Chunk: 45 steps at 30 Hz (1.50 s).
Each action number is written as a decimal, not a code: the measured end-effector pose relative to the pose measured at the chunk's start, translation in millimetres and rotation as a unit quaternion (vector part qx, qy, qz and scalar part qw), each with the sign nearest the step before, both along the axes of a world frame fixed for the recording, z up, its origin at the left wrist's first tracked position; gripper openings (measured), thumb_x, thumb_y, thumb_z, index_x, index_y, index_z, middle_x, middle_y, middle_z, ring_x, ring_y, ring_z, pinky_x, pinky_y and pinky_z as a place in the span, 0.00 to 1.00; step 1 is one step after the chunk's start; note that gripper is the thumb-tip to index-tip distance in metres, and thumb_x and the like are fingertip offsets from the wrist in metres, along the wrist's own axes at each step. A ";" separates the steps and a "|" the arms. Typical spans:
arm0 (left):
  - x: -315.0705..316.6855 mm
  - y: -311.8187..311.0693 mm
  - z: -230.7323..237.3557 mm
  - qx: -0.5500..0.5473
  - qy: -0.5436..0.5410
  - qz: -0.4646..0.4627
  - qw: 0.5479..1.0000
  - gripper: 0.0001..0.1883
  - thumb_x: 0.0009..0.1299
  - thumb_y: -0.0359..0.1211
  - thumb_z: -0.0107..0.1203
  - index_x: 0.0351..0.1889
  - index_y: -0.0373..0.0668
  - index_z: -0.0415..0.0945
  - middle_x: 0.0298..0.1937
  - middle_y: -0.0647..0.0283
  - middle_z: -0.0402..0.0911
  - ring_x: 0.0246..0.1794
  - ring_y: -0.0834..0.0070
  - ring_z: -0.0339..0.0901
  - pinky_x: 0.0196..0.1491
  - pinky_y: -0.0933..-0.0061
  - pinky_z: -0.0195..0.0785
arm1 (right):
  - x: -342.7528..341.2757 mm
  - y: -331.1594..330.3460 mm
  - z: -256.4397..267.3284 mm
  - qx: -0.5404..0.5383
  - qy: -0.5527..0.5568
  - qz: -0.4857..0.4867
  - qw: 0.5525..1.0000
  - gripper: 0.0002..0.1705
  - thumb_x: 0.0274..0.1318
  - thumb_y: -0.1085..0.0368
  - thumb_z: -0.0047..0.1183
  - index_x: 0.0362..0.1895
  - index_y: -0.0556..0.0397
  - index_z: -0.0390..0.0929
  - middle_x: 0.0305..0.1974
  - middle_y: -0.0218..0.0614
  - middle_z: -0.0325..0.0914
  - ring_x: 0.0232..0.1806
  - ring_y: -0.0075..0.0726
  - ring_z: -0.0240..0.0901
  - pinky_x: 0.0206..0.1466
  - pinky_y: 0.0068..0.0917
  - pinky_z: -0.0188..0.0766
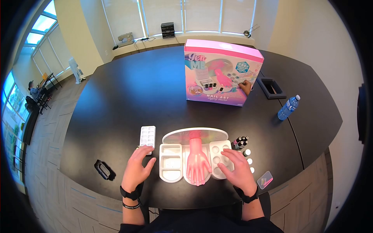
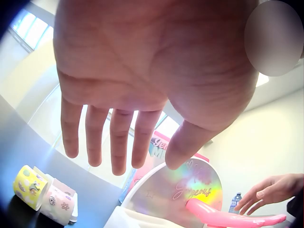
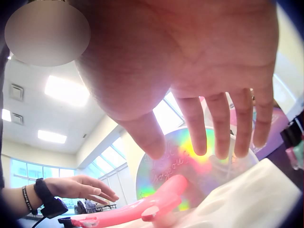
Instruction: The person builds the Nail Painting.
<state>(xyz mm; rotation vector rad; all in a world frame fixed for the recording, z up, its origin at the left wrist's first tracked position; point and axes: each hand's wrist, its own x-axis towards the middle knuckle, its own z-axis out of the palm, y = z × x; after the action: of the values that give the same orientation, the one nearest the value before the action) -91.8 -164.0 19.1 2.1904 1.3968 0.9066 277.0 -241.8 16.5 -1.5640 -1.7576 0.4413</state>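
A pink plastic hand (image 1: 197, 161) lies palm down between a white three-section tray (image 1: 171, 173) and a white tray with round wells (image 1: 220, 173), before an iridescent upright panel (image 1: 171, 137). My left hand (image 1: 136, 167), fingers extended and holding nothing, is left of the three-section tray, near a white gridded tray (image 1: 147, 134). My right hand (image 1: 237, 171) hovers by the round-well tray with spread fingers, also empty. In the left wrist view two patterned rolls (image 2: 29, 187) sit low at the left. The right wrist view shows the panel (image 3: 161, 161) behind my fingers.
A pink nail art box (image 1: 221, 73) stands at the back, with a water bottle (image 1: 288, 107) to its right. Dark-capped small bottles (image 1: 240, 143) and white-capped ones are right of the trays. A small clear case (image 1: 265, 180) lies near the right edge, a black object (image 1: 103, 169) at far left.
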 end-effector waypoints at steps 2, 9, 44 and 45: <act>-2.4 4.7 0.6 -0.012 0.005 0.011 1.000 0.19 0.72 0.30 0.67 0.61 0.38 0.83 0.64 0.51 0.85 0.69 0.48 0.79 0.71 0.53 0.73 | 1.3 -0.9 -0.5 -0.002 0.002 -0.003 1.000 0.24 0.62 0.60 0.71 0.59 0.58 0.86 0.63 0.48 0.83 0.66 0.58 0.77 0.70 0.46 0.74; -3.7 38.6 -3.0 0.000 0.081 0.045 0.996 0.24 0.71 0.36 0.68 0.64 0.38 0.81 0.71 0.51 0.79 0.70 0.49 0.77 0.69 0.51 0.74 | 8.0 -6.1 0.9 -0.006 0.012 -0.035 0.999 0.22 0.61 0.61 0.72 0.56 0.58 0.87 0.61 0.46 0.85 0.63 0.56 0.79 0.68 0.46 0.75; 23.1 123.2 -34.2 -0.054 0.244 0.148 0.957 0.56 0.60 0.37 0.78 0.86 0.44 0.58 0.84 0.35 0.58 0.69 0.36 0.74 0.69 0.46 0.77 | 16.7 -11.8 2.7 0.004 0.015 -0.053 0.998 0.17 0.60 0.62 0.71 0.51 0.56 0.88 0.59 0.44 0.86 0.60 0.54 0.81 0.62 0.44 0.78; 24.4 118.5 -27.7 -0.006 0.208 0.150 0.967 0.55 0.60 0.36 0.78 0.86 0.44 0.58 0.84 0.35 0.58 0.68 0.36 0.74 0.70 0.46 0.75 | 17.6 -11.9 2.4 0.011 0.010 -0.055 0.998 0.17 0.60 0.63 0.71 0.51 0.56 0.88 0.59 0.43 0.86 0.60 0.54 0.81 0.61 0.44 0.78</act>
<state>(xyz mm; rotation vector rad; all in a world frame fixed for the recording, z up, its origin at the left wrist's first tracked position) -67.5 -45.5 -8.7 2.2863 1.9624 0.5396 294.6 -253.7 18.9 -1.6261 -1.6475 0.3822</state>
